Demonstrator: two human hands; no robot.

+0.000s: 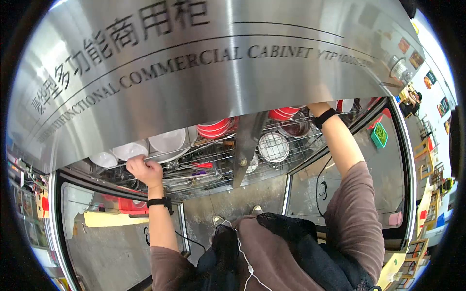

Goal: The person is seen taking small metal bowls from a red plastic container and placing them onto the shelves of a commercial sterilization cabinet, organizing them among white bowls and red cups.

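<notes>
Red bowls (pixel 284 114) sit just left of the right hand (pixel 319 107), its grip hidden. Left hand (pixel 144 170) grips the shelf's (pixel 117 166) front edge.

Towards twelve o'clock I see the cabinet front (pixel 194 92) as smooth, glossy brushed metal. The racks (pixel 194 180) look like bare metal wire, the bowls (pixel 167 141) at ten o'clock smooth and shiny. Nearer six, the floor (pixel 204 209) reads matt, the brown shirt (pixel 264 242) soft cloth.

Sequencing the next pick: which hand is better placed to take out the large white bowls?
Probably left: the left hand is close to the large white bowls. The right hand reaches in across the center post, fingers hidden.
</notes>
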